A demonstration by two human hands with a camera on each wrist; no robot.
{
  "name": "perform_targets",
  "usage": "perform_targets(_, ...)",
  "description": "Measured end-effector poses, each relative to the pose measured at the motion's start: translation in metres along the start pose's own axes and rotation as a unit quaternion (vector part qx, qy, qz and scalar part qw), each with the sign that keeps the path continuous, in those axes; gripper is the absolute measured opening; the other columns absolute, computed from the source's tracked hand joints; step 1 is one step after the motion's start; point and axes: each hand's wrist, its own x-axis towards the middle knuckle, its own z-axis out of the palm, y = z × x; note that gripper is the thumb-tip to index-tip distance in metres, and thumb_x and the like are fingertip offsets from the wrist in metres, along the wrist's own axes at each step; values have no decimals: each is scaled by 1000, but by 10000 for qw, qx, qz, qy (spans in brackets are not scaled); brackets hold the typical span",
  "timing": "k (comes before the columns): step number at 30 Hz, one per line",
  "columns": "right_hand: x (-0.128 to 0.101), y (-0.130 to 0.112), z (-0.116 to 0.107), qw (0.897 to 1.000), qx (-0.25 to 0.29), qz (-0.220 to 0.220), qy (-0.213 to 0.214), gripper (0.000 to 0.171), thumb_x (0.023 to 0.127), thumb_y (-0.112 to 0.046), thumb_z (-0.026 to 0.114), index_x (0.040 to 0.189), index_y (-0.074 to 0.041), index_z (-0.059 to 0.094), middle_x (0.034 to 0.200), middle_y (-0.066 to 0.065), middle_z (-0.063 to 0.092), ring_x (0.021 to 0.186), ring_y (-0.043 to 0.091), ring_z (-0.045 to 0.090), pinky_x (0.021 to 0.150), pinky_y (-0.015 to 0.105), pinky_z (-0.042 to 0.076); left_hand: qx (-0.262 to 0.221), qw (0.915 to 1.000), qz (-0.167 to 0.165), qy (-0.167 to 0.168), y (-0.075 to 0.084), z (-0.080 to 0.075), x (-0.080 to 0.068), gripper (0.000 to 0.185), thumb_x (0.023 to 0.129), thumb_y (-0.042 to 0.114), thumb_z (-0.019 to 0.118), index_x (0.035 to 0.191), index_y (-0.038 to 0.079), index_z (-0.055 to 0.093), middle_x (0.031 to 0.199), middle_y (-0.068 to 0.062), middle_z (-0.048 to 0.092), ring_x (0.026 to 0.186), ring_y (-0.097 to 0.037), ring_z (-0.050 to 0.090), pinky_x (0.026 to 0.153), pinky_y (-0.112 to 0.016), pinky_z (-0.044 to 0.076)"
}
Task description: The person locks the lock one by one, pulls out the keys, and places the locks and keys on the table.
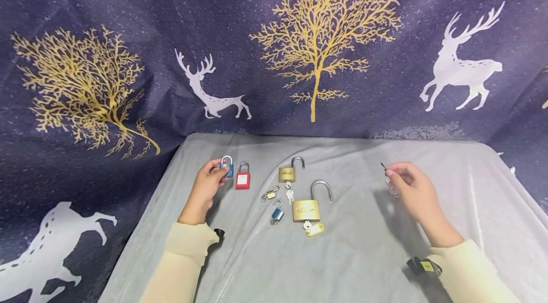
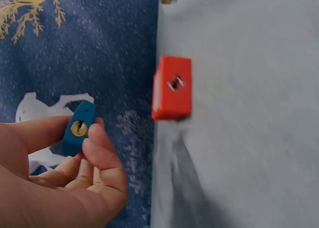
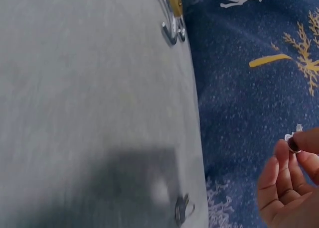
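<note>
My left hand [image 1: 218, 173] grips a small blue padlock [image 1: 227, 168] at the far left of the grey cloth; the left wrist view shows its brass keyhole [image 2: 79, 128] facing the camera between thumb and fingers [image 2: 99, 153]. A red padlock [image 1: 242, 177] stands just right of it, its underside [image 2: 172, 87] towards the wrist camera. My right hand [image 1: 390, 173] is raised over the right side of the cloth and pinches a small key [image 1: 383, 166] between thumb and fingertips [image 3: 281, 153]. Only a sliver of the key [image 3: 293, 137] shows in the right wrist view.
Between my hands lie a brass padlock [image 1: 287, 173] with open shackle, a larger open brass padlock [image 1: 306, 209] with a yellow-tagged key [image 1: 314, 229], a tiny brass padlock [image 1: 269, 193], a small blue padlock [image 1: 277, 213] and loose keys [image 1: 289, 194]. A dark deer-print drape [image 1: 317, 55] hangs behind the table.
</note>
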Motion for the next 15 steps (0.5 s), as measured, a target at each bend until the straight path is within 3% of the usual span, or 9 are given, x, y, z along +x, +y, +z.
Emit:
perform_targets(6,-1,10,-14,9994,-323,79,-109,25,101,-25,63,111,-2,67,87,-31,62,77,-9,65,69,9,51,599,9978,-194,-196,-13,-8,1,40,104,13,54,140,-1,47,99,0,59,81,-10,62,74,-23,49)
perform_targets(10,-1,16,-21,9983,-506,183,-222,26,100,-25,63,111,-2,68,90,-14,71,78,-9,65,71,8,50,885,9953,-246,-317,-19,-9,4,38,104,10,52,139,-3,45,100,-3,51,81,-12,60,72,-24,49)
perform_targets(15,0,24,-28,9948,-879,351,-378,30,100,-29,63,112,-3,69,105,15,76,79,-19,56,75,10,44,1300,9907,-173,-364,-25,-9,7,38,102,8,53,137,-6,46,95,-5,47,75,-13,58,65,-25,46)
